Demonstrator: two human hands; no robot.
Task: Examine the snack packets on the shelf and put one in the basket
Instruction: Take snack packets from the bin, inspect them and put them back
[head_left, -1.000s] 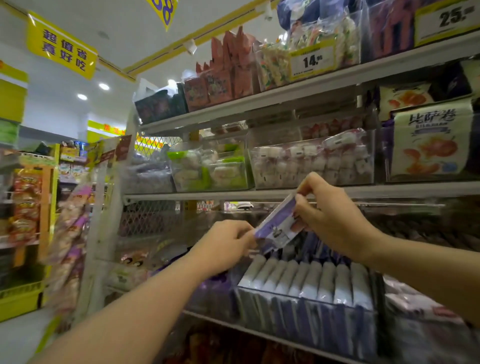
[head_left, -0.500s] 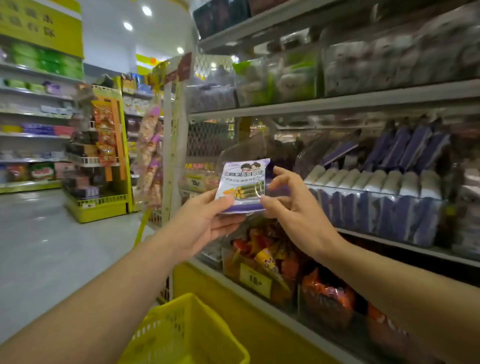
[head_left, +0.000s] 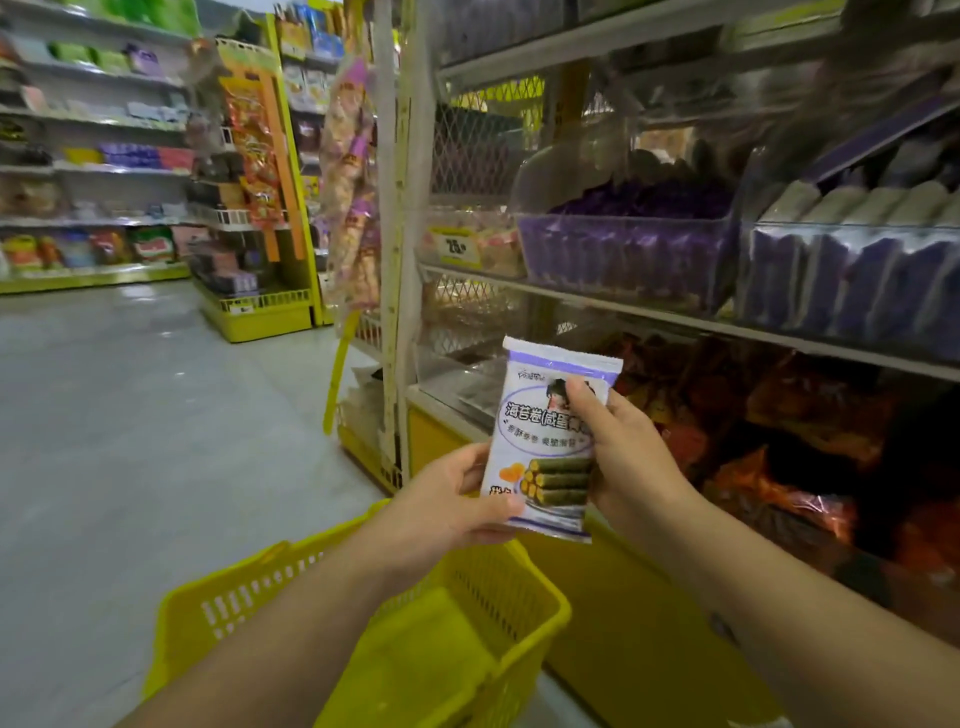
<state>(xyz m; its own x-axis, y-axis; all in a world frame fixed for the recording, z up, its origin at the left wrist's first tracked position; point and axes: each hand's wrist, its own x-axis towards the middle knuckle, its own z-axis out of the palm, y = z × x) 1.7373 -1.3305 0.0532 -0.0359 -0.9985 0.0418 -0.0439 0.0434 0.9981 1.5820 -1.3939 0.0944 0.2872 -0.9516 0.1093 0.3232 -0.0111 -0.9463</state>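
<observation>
Yellow basket (head_left: 498, 597) sits low in view under the forearms, mouth open upward. Just above its far rim, the seaweed roll packet (head_left: 545, 431) is held upright, print facing the camera. Left hand (head_left: 457, 499) pinches the lower left edge, thumb on the front. Right hand (head_left: 623, 457) wraps the right edge, thumb across the upper face. Beyond is the shelf (head_left: 675, 317) with purple packets (head_left: 857, 275) in clear bins.

Judgement: the packet is under examination. For placing, free one hand and lower it straight down, not toss.
</observation>
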